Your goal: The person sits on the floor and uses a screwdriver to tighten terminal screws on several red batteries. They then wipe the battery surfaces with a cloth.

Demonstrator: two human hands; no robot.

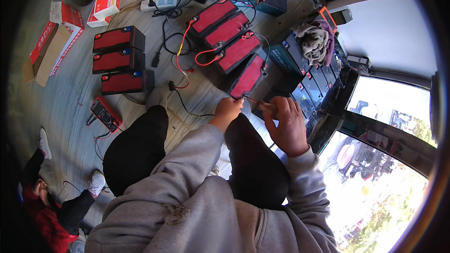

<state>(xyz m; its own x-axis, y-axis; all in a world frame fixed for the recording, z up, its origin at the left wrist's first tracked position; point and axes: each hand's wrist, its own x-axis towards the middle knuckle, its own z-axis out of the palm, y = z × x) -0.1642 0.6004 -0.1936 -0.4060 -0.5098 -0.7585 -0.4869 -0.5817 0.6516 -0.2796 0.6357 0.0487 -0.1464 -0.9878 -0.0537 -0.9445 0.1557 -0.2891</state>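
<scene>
My left hand [228, 111] is closed at the near end of a black battery with a red top [247, 77], its fingers bunched by the corner terminal. What they pinch is too small to make out. In my right hand [287, 124] is a slim screwdriver [253, 100], its shaft pointing left at that same terminal. This battery lies tilted beside several like it, such as the red-topped battery [239, 52] behind it. A red lead [205, 64] and black wires join some of their terminals.
Left stand three more red-topped batteries [123, 82], a red multimeter [106, 114] and an opened carton [49, 51]. A power strip [159, 3] lies at the back. Dark batteries [313, 89] with a grey cloth [313, 42] fill the right, by a glass door. Another person [54, 211] sits lower left.
</scene>
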